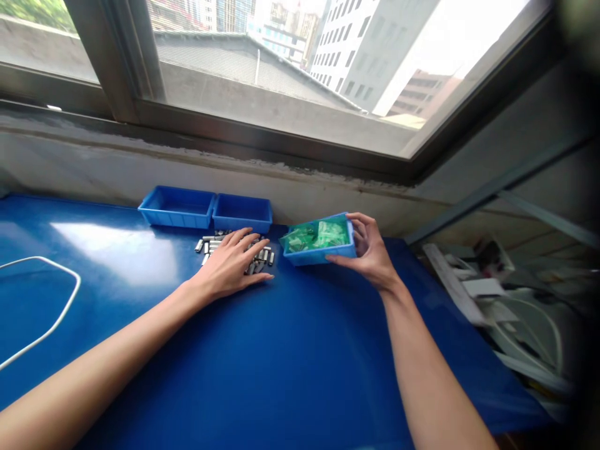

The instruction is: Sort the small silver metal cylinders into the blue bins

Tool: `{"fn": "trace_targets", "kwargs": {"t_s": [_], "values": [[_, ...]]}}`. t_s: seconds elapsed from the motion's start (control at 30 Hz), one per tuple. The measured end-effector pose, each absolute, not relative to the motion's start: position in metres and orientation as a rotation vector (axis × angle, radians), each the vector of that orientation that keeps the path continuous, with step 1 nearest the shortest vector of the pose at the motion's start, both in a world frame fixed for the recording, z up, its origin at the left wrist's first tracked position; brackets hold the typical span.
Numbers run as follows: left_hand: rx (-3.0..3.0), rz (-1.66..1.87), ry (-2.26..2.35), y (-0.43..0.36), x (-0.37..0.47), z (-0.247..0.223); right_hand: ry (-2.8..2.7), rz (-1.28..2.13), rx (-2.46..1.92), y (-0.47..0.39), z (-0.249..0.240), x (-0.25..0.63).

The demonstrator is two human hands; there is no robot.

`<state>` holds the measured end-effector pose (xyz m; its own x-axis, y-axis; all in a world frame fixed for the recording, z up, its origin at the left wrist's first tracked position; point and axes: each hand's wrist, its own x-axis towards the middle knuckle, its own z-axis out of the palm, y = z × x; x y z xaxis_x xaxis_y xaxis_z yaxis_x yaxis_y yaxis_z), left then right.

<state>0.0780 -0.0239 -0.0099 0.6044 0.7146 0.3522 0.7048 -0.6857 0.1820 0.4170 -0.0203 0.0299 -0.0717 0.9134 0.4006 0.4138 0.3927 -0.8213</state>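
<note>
My left hand [231, 262] lies with its fingers spread over a pile of small metallic pieces [256, 265] on the blue table. Part of the pile is hidden beneath it. My right hand [369, 251] grips the right end of a blue bin [319, 255], thumb on the near side and fingers at the back. Inside that bin are green plastic packets [328, 234], some poking over its left edge. The bin looks slightly tilted.
Two blue bins [179, 219] [242, 223] stand side by side against the wall behind the pile. A white cable [70, 300] curves over the blue table [281, 375] at left. Right of the table is a shelf [457, 284] with assorted items. A window runs along the back.
</note>
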Motion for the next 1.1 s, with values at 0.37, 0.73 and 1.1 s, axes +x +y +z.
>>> {"fn": "trace_targets", "kwargs": {"t_s": [0.37, 0.73, 1.1], "values": [[2.577, 0.995, 1.415, -0.042, 0.061, -0.007, -2.166, 0.613, -1.029, -0.025, 0.117, 0.306], [2.543, 0.863, 1.641, -0.039, 0.031, -0.005, -2.331, 0.519, -0.897, -0.006, 0.154, 0.258], [2.807, 0.853, 1.327, -0.038, 0.049, 0.010, -2.067, 0.501, -1.044, -0.006, 0.128, 0.331]]}}
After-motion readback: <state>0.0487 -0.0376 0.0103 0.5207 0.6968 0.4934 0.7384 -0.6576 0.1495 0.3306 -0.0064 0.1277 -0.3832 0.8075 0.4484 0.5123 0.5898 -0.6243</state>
